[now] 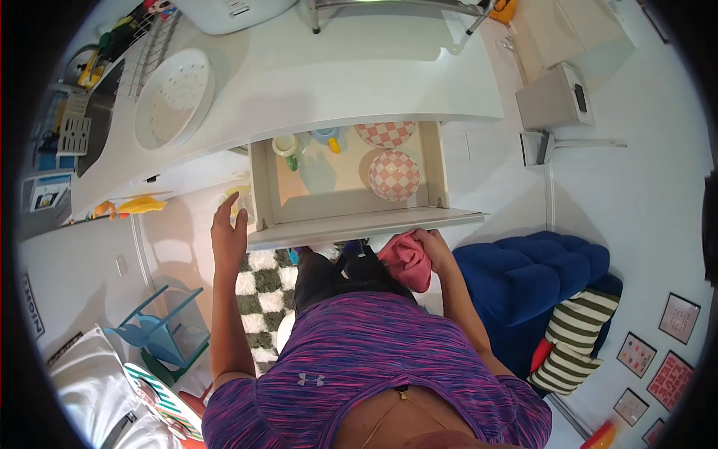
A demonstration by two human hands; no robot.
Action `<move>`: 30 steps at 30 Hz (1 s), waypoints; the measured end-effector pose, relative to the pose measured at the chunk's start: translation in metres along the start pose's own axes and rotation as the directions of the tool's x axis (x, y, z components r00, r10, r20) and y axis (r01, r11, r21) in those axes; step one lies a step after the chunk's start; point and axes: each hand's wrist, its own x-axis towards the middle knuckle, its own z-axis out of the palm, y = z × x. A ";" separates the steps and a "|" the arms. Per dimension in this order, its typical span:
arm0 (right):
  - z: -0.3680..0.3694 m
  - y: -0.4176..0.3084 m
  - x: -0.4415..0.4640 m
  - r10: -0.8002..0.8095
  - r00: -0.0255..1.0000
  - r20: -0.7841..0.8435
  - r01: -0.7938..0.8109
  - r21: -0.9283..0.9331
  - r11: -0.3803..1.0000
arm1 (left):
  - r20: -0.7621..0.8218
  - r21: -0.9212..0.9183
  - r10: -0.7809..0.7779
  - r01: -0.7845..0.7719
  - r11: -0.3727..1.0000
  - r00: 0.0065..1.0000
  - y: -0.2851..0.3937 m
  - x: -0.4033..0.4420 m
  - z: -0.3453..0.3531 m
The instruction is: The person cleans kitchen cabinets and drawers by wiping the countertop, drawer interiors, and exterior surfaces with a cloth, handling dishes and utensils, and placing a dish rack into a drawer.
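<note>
An open drawer (348, 212) stands out from under the white counter, in front of my body. Inside it are a cream mug with a green handle (285, 146), a blue mug with a yellow handle (327, 137), a pink-and-white checkered bowl (394, 176) and a similar checkered dish (385, 134) partly under the counter edge. My left hand (229, 232) is raised beside the drawer's left front corner, fingers stretched and thumb apart, holding nothing. Bunched in my right hand (432, 248) is a pink cloth (407, 262), hanging just below the drawer front's right part.
On the counter (359, 82) sit a white perforated basin (173, 97) and a metal-legged rack (396, 9). A blue sofa (523, 273) with striped cushions is at right. A blue chair (161, 333) stands at lower left. A checkered rug (262, 299) covers floor beneath me.
</note>
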 end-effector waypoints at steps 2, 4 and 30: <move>-0.003 -0.009 0.008 -0.033 0.999 0.037 0.035 -0.052 0.998 | -0.157 -0.007 0.144 -0.146 0.989 0.977 -0.012 -0.006 0.002; 0.005 -0.026 0.010 -0.092 0.995 0.026 0.092 -0.010 0.996 | -0.393 -0.192 0.111 -0.200 0.961 0.913 -0.009 -0.011 -0.002; 0.070 -0.144 0.153 -0.427 0.903 0.040 0.429 -0.081 0.900 | -0.540 0.510 0.526 -0.243 0.826 0.657 -0.039 0.124 -0.067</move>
